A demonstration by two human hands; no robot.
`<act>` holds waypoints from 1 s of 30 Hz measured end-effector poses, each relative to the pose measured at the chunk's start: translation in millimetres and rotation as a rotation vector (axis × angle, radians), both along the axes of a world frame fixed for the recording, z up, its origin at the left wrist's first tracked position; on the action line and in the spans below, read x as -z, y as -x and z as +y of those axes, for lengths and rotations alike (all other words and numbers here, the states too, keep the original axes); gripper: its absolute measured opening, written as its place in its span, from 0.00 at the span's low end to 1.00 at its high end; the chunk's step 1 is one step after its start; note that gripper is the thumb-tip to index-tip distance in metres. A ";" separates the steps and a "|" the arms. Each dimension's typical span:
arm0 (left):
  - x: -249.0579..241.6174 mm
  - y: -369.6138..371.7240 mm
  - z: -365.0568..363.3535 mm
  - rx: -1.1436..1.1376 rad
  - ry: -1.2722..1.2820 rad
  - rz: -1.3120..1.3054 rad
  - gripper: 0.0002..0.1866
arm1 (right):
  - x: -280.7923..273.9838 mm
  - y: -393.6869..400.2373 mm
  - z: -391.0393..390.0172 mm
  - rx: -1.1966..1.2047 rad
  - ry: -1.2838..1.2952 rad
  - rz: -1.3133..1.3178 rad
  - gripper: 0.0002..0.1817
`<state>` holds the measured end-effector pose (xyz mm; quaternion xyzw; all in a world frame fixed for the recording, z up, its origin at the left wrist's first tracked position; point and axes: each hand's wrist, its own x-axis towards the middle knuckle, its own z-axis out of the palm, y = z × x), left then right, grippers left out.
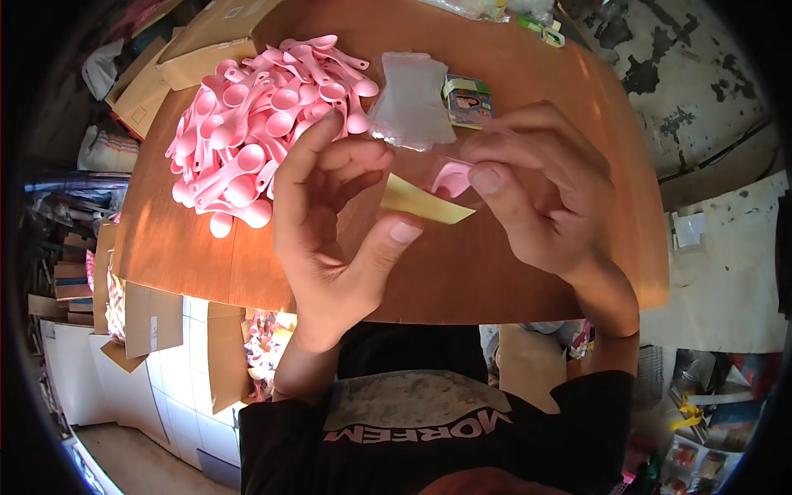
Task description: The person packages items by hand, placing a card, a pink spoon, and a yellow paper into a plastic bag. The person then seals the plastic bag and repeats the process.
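My left hand is curled with its thumb and fingers apart, beside the left end of a yellow paper strip. Between my hands, the strip lies below a pink scoop. My right hand pinches the scoop between thumb and fingers. A faint transparent film seems to surround the strip and scoop, but its edges are unclear. Behind my left hand lies a large heap of pink measuring spoons. Clear plastic bags lie stacked beyond my hands, beside a small printed packet.
The wooden table has a curved-looking front edge near my body. A cardboard box stands at its back left. More plastic packaging and a green-and-yellow item sit at the far edge. Open cartons stand below, left.
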<state>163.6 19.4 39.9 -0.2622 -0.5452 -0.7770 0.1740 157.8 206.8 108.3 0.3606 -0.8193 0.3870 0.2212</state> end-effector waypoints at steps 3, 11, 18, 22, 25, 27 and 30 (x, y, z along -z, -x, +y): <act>-0.4 3.6 -2.8 0.007 0.157 0.019 0.44 | 11.3 6.9 -4.6 0.009 0.001 0.046 0.05; 9.7 -1.4 3.4 0.118 0.258 -0.093 0.32 | 21.4 -0.2 -10.6 -0.033 0.116 -0.232 0.06; 13.1 -6.6 8.3 0.048 0.149 -0.261 0.25 | 49.6 -7.8 -0.8 -0.087 0.507 -0.871 0.11; 21.0 -2.9 8.6 0.102 0.150 -0.294 0.22 | 62.2 -9.4 -2.8 -0.051 0.540 -0.914 0.12; 25.7 -1.6 0.5 0.103 0.123 -0.342 0.17 | 66.7 -8.4 -3.9 -0.051 0.546 -0.916 0.12; 25.6 -2.6 -4.6 0.095 0.124 -0.385 0.13 | 67.3 -8.7 -7.7 -0.022 0.563 -0.907 0.11; 21.1 -1.8 -7.4 0.047 0.193 -0.391 0.09 | 73.7 -6.9 -7.2 -0.019 0.595 -0.892 0.11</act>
